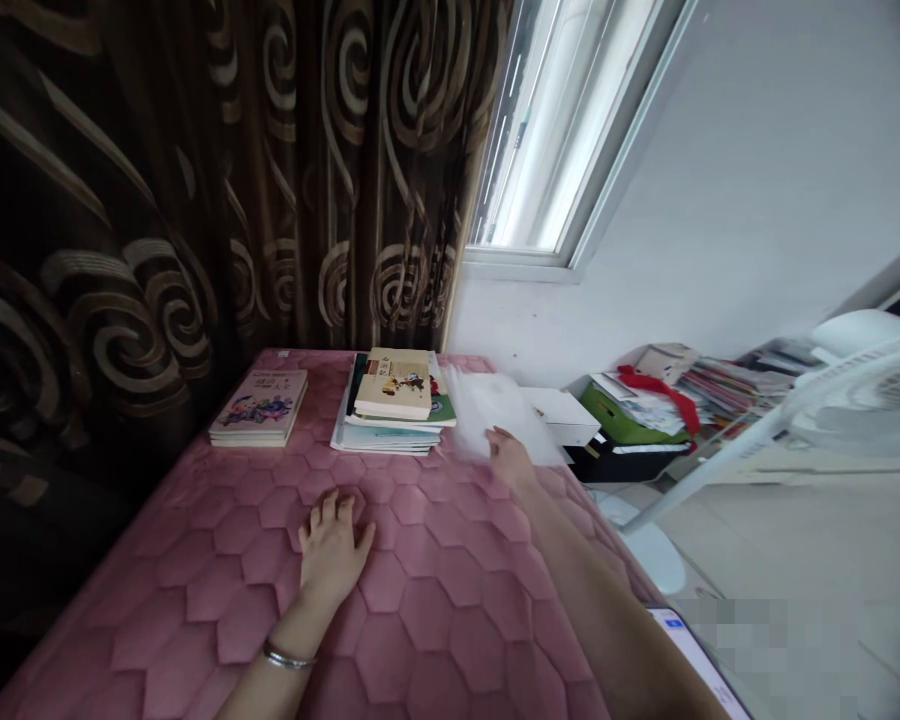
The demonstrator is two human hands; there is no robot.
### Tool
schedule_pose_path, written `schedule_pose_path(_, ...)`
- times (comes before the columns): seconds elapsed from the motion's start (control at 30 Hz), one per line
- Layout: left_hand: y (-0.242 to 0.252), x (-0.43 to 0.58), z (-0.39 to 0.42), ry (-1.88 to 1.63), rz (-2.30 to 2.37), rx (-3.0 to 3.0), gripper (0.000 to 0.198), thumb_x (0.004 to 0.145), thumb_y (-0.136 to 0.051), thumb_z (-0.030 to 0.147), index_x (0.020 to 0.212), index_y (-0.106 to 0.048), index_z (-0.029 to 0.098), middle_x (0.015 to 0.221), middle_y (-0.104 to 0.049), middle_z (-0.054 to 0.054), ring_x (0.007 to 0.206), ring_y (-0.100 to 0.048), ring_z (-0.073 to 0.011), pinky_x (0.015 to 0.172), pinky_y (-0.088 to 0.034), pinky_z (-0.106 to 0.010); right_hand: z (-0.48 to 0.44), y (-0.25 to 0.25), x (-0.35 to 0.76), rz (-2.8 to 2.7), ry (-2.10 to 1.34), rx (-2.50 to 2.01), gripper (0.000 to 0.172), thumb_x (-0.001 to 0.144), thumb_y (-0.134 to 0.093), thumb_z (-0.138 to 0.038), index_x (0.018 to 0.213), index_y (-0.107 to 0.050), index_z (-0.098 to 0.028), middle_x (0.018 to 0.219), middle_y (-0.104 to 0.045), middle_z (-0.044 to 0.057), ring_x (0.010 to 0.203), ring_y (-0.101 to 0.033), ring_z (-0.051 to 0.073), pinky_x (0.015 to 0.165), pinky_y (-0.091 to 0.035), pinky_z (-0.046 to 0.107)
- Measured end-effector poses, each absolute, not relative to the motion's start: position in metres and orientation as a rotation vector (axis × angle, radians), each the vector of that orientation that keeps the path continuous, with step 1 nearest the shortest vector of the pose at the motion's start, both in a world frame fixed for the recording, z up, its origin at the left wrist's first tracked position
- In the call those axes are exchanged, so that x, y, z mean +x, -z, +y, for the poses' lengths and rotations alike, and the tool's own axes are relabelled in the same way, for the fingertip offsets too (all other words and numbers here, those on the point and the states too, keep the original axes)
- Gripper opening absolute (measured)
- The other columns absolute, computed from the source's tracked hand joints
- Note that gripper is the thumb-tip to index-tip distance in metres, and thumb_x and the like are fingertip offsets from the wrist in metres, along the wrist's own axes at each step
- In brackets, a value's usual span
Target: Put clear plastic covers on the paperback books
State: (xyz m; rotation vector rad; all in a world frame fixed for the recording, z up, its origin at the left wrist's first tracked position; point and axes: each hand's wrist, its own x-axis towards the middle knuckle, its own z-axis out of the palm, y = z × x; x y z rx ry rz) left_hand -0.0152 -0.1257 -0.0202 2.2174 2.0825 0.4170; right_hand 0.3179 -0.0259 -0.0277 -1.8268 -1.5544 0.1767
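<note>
My left hand lies on the pink quilted bed cover with its fingers spread and nothing in it. A silver bracelet circles that wrist. Farther right, my right hand has its fingers curled at a translucent plastic sheet, which appears pinched along its near part. Left of the sheet stands a stack of mixed books and notebooks, topped by a cream book with a small printed picture. Another small stack of books, with a colourful cartoon cover, sits at the far left of the bed.
A white box is beyond the sheet, beside a green and black container heaped with papers. At right a white fan leans over the floor. A phone-like screen shows near my right arm. Dark patterned curtains hang behind.
</note>
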Motion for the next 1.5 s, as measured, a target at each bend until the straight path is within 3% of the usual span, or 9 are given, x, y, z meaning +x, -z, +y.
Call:
schedule_pose_path(0.13, 0.019, -0.015, -0.126, -0.412, 2.074, 2.208, 0.045, 0.088, -0.043, 0.037, 0.128, -0.054, 0.018, 0.142, -0.044, -0.014, 0.125, -0.041, -0.0313, 0.096, -0.037, -0.049, -0.032, 0.028, 0.318, -1.494, -0.211, -1.813, 0.046, 0.062, -0.053, -0.009, 0.104, -0.07, -0.015, 0.117, -0.067, 0.01, 0.115, -0.058, 0.025, 0.104, -0.043, 0.038)
schedule_pose_path(0.3, 0.019, -0.015, -0.125, -0.424, 2.076, 2.201, 0.046, 0.088, -0.044, 0.037, 0.129, -0.053, 0.018, 0.142, -0.044, -0.014, 0.125, -0.041, -0.031, 0.097, -0.036, -0.05, -0.052, 0.014, 0.33, -1.276, -0.144, -1.776, 0.054, 0.073, -0.04, -0.017, 0.123, -0.06, -0.011, 0.123, -0.064, 0.012, 0.116, -0.058, 0.022, 0.101, -0.045, 0.038)
schedule_pose_path(0.53, 0.017, -0.014, -0.126, -0.411, 2.078, 2.202, 0.045, 0.088, -0.045, 0.037, 0.128, -0.054, 0.018, 0.142, -0.044, -0.014, 0.125, -0.041, -0.0311, 0.098, -0.036, -0.049, -0.119, -0.031, 0.295, -1.242, 0.096, -1.653, 0.049, 0.077, -0.038, -0.019, 0.117, -0.065, -0.013, 0.125, -0.063, 0.011, 0.114, -0.059, 0.025, 0.104, -0.042, 0.042)
schedule_pose_path(0.73, 0.018, -0.016, -0.124, -0.519, 2.071, 2.112, 0.04, 0.093, -0.037, 0.033, 0.125, -0.056, 0.019, 0.141, -0.047, -0.012, 0.122, -0.045, -0.0297, 0.096, -0.04, -0.049, -0.209, -0.012, 0.164, -1.945, -0.375, -1.571, 0.053, 0.074, -0.054, -0.016, 0.125, -0.061, -0.028, 0.133, -0.057, 0.009, 0.099, -0.067, 0.028, 0.085, -0.054, 0.039)
schedule_pose_path(0.87, 0.019, -0.02, -0.123, -0.632, 2.027, 2.034, 0.04, 0.096, -0.03, 0.029, 0.12, -0.06, 0.018, 0.139, -0.049, -0.011, 0.123, -0.047, -0.0262, 0.098, -0.041, -0.045, -0.209, -0.021, 0.141, -2.094, -0.71, -1.385, 0.041, 0.081, -0.059, -0.034, 0.122, -0.063, -0.03, 0.123, -0.065, 0.006, 0.102, -0.067, 0.027, 0.086, -0.053, 0.036)
schedule_pose_path(1.13, 0.017, -0.018, -0.124, -0.555, 2.076, 2.074, 0.039, 0.093, -0.04, 0.034, 0.122, -0.061, 0.019, 0.139, -0.049, -0.012, 0.122, -0.047, -0.0292, 0.096, -0.041, -0.048, -0.139, 0.003, 0.222, -1.573, -0.399, -1.931, 0.027, 0.083, -0.05, -0.041, 0.086, -0.067, -0.019, 0.072, -0.071, 0.008, 0.07, -0.068, 0.024, 0.062, -0.048, 0.031)
schedule_pose_path(1.3, 0.02, -0.015, -0.125, -0.531, 2.085, 2.123, 0.039, 0.091, -0.044, 0.032, 0.124, -0.059, 0.019, 0.139, -0.049, -0.013, 0.122, -0.046, -0.0303, 0.095, -0.042, -0.049, -0.142, 0.028, 0.224, -1.608, -0.596, -1.834, 0.026, 0.079, -0.053, -0.045, 0.074, -0.063, -0.022, 0.068, -0.07, 0.004, 0.066, -0.066, 0.022, 0.06, -0.046, 0.03)
schedule_pose_path(1.4, 0.021, -0.014, -0.123, -0.611, 2.058, 2.072, 0.038, 0.091, -0.043, 0.032, 0.123, -0.059, 0.019, 0.137, -0.05, -0.013, 0.122, -0.046, -0.0313, 0.097, -0.04, -0.052, -0.146, 0.02, 0.216, -1.504, -0.792, -1.657, 0.031, 0.079, -0.055, -0.049, 0.082, -0.067, -0.021, 0.066, -0.069, 0.002, 0.063, -0.065, 0.021, 0.059, -0.048, 0.03)
schedule_pose_path(1.5, 0.016, -0.02, -0.12, -0.894, 1.912, 1.922, 0.039, 0.093, -0.037, 0.034, 0.119, -0.06, 0.017, 0.131, -0.055, -0.013, 0.121, -0.048, -0.029, 0.101, -0.037, -0.05, -0.153, 0.004, 0.203, -1.44, -1.081, -1.337, 0.049, 0.084, -0.048, -0.058, 0.109, -0.066, -0.02, 0.088, -0.073, 0.006, 0.08, -0.068, 0.022, 0.068, -0.054, 0.033)
